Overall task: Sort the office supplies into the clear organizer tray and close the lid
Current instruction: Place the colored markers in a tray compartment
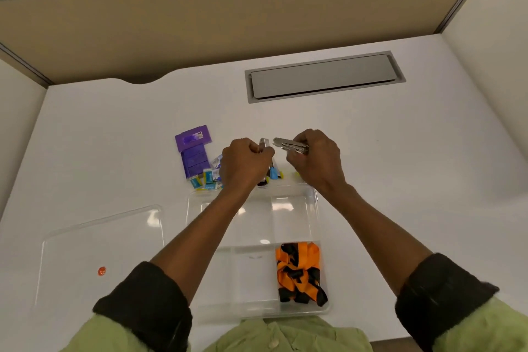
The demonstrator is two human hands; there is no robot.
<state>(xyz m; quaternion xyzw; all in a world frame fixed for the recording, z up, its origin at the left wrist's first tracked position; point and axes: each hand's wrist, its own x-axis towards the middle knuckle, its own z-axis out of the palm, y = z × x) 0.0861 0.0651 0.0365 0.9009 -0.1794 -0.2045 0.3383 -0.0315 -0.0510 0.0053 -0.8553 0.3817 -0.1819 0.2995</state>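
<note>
Head view. The clear organizer tray (294, 208) sits open on the white desk (114, 137), directly in front of the person. Its lid (100, 251) lies flat on the desk to the left of the tray, fully detached, with a small orange dot (101, 270) showing on or under it.

Status of sorting: one compartment is filled. The near right compartment holds an orange and black lanyard (300, 271). The remaining compartments appear empty.

Items remaining outside the tray: a purple box (194, 148) and a cluster of small blue and yellow packets (207, 178) lie on the desk just beyond the tray's far left corner. Further small items (274, 173) lie between the hands; their type cannot be determined.

Grip state: the left hand (245, 164) is curled closed around a small metal item (264, 143), whose tip protrudes above the fist. The right hand (314, 157) is closed around a metal stapler-like tool (290, 146). Both hands are held above the desk just beyond the tray's far edge.

Assessment: the task appears to be at an early stage. Most supplies remain unsorted, and lid closure is not yet done.
</note>
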